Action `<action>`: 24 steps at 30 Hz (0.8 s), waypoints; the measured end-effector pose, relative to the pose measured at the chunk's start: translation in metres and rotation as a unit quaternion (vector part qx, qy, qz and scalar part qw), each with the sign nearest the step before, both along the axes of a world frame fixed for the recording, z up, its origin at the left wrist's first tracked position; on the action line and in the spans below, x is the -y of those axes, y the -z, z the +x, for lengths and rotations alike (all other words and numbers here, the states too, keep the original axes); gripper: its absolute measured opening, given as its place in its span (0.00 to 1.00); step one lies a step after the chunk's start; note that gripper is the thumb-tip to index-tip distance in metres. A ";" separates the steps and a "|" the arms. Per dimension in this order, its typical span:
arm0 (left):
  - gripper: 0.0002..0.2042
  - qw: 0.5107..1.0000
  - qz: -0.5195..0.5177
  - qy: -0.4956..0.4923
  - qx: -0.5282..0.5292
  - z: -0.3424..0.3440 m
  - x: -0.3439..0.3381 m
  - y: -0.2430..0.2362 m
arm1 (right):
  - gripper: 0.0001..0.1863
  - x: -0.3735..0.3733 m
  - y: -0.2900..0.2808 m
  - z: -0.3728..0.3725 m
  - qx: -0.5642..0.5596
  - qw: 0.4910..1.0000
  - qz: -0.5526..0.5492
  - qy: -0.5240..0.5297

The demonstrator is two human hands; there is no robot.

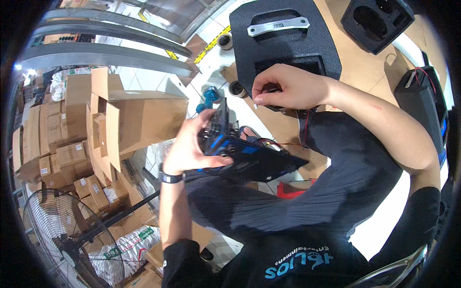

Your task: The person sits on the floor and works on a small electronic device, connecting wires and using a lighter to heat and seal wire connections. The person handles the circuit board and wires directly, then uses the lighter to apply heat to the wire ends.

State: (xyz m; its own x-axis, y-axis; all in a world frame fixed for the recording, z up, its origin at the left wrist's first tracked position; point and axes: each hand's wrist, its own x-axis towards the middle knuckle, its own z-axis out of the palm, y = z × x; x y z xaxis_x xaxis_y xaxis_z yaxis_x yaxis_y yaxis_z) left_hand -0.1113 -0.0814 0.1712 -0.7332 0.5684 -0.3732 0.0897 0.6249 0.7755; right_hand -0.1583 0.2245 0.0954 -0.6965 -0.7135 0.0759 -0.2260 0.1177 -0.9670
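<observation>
My left hand [197,144] grips a black electronic plate module [254,158] with blue parts and exposed components, held tilted above my lap. My right hand [281,89] is at the near edge of a black textured speaker cabinet [249,38], over its dark recess; its fingers are curled, and I cannot make out clearly what is between them. A silver handle [277,25] is fixed on the cabinet. Thin wires [305,127] hang below my right hand, and others run along the module. A blue cordless tool [209,98] lies on the floor behind the module.
Cardboard boxes [144,115] are stacked on the left, with metal rails [110,55] above and a standing fan [67,240] below. Another black cabinet [374,24] sits at upper right, a further unit [418,105] at right. A red item [293,189] lies under my legs.
</observation>
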 end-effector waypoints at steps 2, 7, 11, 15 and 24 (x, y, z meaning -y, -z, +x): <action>0.50 0.998 0.023 0.027 0.050 -0.014 0.010 -0.028 | 0.14 0.001 0.001 -0.002 -0.005 0.999 -0.036 0.006; 0.57 0.988 0.126 -0.023 0.090 -0.005 0.010 -0.042 | 0.14 -0.008 0.009 -0.008 0.078 0.994 -0.059 0.042; 0.57 0.976 0.191 -0.103 0.031 0.032 0.005 -0.016 | 0.16 -0.014 0.016 -0.006 0.009 0.984 -0.029 0.176; 0.52 0.965 0.205 -0.154 -0.052 0.061 -0.015 0.015 | 0.21 -0.024 0.013 -0.010 -0.070 0.959 0.002 0.274; 0.42 0.937 -0.135 -0.122 -0.298 0.096 -0.064 0.064 | 0.13 -0.046 0.005 -0.023 -0.151 0.946 0.077 0.277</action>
State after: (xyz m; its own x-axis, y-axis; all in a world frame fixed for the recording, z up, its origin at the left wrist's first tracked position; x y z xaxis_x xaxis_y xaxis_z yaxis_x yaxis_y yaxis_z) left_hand -0.0155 -0.0176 0.1072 -0.9530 0.3006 0.0373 0.2854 0.8496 0.4436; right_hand -0.1810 0.2706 0.0902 -0.9295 -0.2652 0.2562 -0.3521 0.4321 -0.8302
